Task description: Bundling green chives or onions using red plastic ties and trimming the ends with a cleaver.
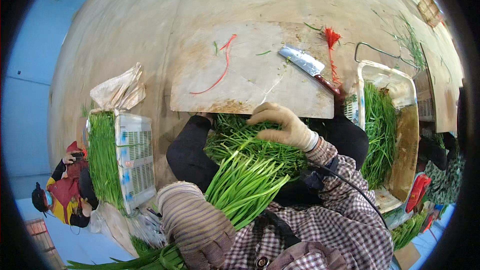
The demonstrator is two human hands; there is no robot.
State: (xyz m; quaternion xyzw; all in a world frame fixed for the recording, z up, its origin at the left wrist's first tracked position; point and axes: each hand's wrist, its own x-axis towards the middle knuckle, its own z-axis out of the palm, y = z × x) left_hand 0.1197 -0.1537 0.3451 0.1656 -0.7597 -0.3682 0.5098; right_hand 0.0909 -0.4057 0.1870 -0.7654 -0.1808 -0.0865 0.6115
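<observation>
My right hand [287,125], in a pale knit glove, hangs with bent, parted fingers over loose green leaves [258,150] heaped between my knees. Nothing shows in its grip. My left hand is out of sight behind my striped left sleeve [195,213]. A bundle of garlic chives [247,187] lies across my lap under that arm, its cut ends towards the heap and its leaf tips trailing out at lower left. In front stands a low pale board [210,56]. On it rest a cleaver [302,60] with a brown handle and a red tie strip [227,63].
A white plastic crate [137,157] packed with chives stands at left, beneath a pale sack [120,88]. Another crate [407,93], partly filled with chives, is at right. Red ties [332,39] hang at the board's right edge. A person [65,195] sits at far left.
</observation>
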